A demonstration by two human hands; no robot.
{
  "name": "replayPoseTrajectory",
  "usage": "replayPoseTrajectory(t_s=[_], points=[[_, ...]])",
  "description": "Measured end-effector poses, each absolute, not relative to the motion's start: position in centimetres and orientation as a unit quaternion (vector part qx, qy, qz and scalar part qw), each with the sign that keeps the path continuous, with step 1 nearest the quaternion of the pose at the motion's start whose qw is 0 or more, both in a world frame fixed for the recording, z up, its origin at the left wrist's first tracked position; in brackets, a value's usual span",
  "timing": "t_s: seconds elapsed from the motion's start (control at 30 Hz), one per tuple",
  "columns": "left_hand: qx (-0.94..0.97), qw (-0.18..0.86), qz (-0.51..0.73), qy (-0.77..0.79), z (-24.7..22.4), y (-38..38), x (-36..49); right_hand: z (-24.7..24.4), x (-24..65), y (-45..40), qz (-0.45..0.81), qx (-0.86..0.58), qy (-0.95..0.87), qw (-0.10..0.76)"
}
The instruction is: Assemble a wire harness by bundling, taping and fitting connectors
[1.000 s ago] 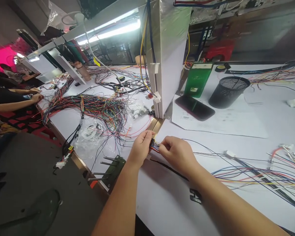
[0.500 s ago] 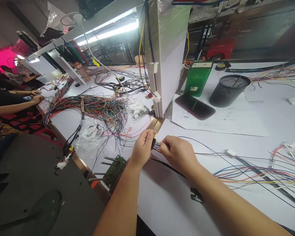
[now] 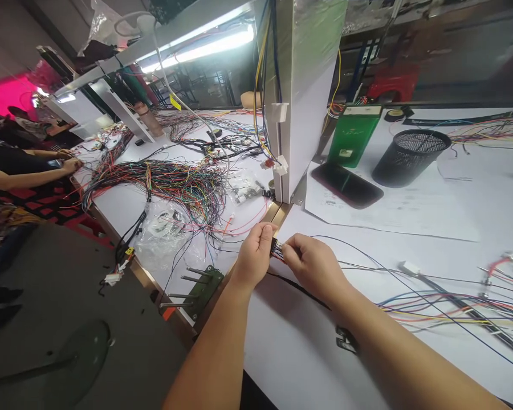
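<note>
A small black connector [image 3: 274, 246] is held by my left hand [image 3: 255, 250], its thumb and fingers closed around it. Several thin wires come out of the connector on its right side. My right hand [image 3: 310, 259] is closed in a pinch on these wires, close beside the connector. The fingertips hide exactly which wires are pinched. A black cable [image 3: 299, 286] runs under both hands over the white table. Below my right wrist lies a small black clip-like part [image 3: 346, 340].
A phone [image 3: 347, 185], a black mesh cup [image 3: 410, 156] and a green box [image 3: 354, 134] stand beyond my hands. Left are a wire bundle [image 3: 166, 185] and a green block with metal pins [image 3: 203, 293]. Loose wires lie right. Another person works far left.
The view has shifted slightly, so the whole scene sits a little farther right. Both hands keep their hold on the connector and wires, with my right fingers slightly changed in pose.
</note>
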State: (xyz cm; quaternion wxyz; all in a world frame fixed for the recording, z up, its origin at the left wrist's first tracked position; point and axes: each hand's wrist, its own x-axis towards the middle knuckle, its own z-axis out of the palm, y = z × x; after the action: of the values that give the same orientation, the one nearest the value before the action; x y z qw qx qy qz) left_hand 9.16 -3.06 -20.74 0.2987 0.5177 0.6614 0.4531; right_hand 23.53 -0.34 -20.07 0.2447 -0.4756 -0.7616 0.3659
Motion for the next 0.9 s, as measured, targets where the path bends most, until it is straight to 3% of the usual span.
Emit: replayPoseTrajectory(t_s=[0.13,0.63,0.73,0.9], points=[[0.506,0.309,0.455,0.665,-20.8,-3.1,9.3,-20.3,23.5,-0.2,0.407,-0.474,-0.739,0.25],[0.468,0.304,0.456,0.694,-21.5,-2.8,9.3,-21.1,23.0,-0.6,0.352,-0.502,-0.748,0.255],[0.414,0.3,0.488,0.708,-22.1,-2.6,9.0,-20.7,23.4,-0.6,0.324,-0.52,-0.738,0.283],[0.369,0.373,0.498,0.69,-22.7,-2.3,8.6,-19.6,23.9,-0.9,0.397,-0.441,-0.728,0.344]])
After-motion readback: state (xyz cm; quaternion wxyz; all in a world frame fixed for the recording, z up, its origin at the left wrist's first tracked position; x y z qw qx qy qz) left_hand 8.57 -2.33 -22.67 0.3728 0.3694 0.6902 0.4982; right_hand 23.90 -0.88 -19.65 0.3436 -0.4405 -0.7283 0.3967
